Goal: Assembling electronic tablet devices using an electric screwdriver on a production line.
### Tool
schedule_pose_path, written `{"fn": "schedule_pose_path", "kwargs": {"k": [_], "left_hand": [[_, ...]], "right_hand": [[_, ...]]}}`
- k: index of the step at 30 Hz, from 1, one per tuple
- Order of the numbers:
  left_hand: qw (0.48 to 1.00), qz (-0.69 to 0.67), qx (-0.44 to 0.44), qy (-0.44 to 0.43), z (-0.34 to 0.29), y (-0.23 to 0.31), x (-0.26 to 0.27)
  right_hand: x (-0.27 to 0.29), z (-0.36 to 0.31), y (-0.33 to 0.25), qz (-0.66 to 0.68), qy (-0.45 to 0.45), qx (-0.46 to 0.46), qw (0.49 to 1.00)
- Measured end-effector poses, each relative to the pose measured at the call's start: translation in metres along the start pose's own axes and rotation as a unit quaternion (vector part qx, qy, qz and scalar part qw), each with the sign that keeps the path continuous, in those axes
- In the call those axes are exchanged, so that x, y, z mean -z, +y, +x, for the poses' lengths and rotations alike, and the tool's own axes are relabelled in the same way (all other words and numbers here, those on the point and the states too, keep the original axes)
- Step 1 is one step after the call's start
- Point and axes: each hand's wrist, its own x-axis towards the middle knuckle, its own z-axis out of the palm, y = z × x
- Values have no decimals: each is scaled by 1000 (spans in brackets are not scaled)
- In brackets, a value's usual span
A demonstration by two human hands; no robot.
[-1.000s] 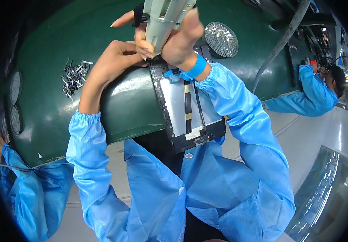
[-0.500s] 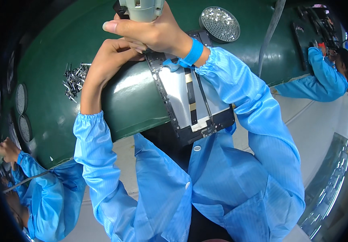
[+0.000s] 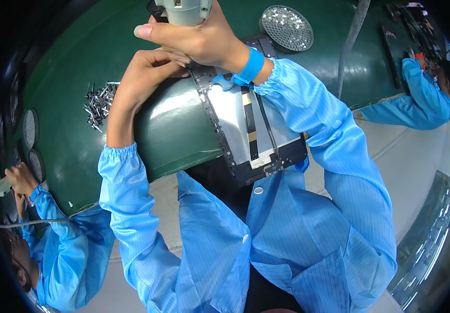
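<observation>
My right hand (image 3: 200,43) grips a pale grey-green electric screwdriver (image 3: 186,12), cut off by the top edge; its tip is hidden. A blue strap (image 3: 253,68) circles that wrist. Below the hand lies an opened flat device, like a tablet (image 3: 229,112), with a silver middle, black rim and dark ribbon strips. Its near end juts past the table's front edge; its far part is partly hidden by my right hand and wrist. Just left of it, my left hand (image 3: 142,77) has its fingers curled in at the device's upper left edge. What those fingertips pinch is hidden.
A round dish (image 3: 287,29) of small shiny metal parts stands at the back right of the green table (image 3: 178,130). Loose small black and silver pieces (image 3: 100,104) lie left. A grey cable (image 3: 348,49) hangs at right. People in blue work at both sides.
The whole view has shifted slightly. My hands, the electric screwdriver and the device keep their places relative to each other. The person at left has moved their hands a little.
</observation>
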Motion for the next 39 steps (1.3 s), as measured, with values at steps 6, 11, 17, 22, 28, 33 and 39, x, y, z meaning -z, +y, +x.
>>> {"fn": "schedule_pose_path", "kwargs": {"k": [6,11,17,22,28,33,39], "left_hand": [[1000,15,16,6,-3,0,1],[1000,0,9,3,0,0,1],[1000,18,13,6,-5,8,0],[961,185,-51,201,-37,12,-31],[851,491,-134,132,-143,42,-169],[852,471,-139,182,-142,6,-177],[816,515,-142,222,-81,20,-102]], "right_hand": [[-26,-1,-39,-454,11,47,890],[-15,1,-26,-251,-5,42,967],[-4,4,-1,-63,-3,-18,998],[2,1,-5,-58,-24,-79,995],[1,-1,-26,-23,-34,-117,992],[14,12,-58,-41,11,-50,998],[86,18,-81,-38,47,30,998]]}}
